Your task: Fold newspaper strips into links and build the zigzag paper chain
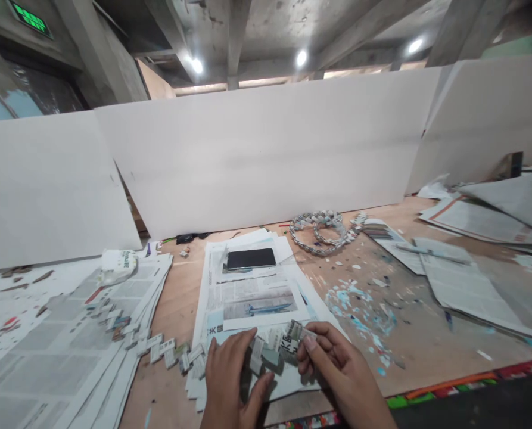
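Note:
A zigzag chain of folded newspaper strips (157, 347) runs from the newspaper sheets on the left, across the table and under my left hand. My left hand (230, 372) lies over the chain, its fingers stretched out and its thumb apart. My right hand (332, 372) pinches the chain's right end between thumb and fingers. Beneath both hands is a stack of printed sheets (243, 289), on which a black phone (251, 258) lies farther back.
Coiled rings of woven paper chain (313, 247) lie at the back. Newspaper sheets (82, 333) cover the left side; folded newspapers (466, 286) lie on the right, with a knife-like tool (433, 252). Blue paint flecks mark the tabletop (408, 333). White panels (270, 155) stand behind.

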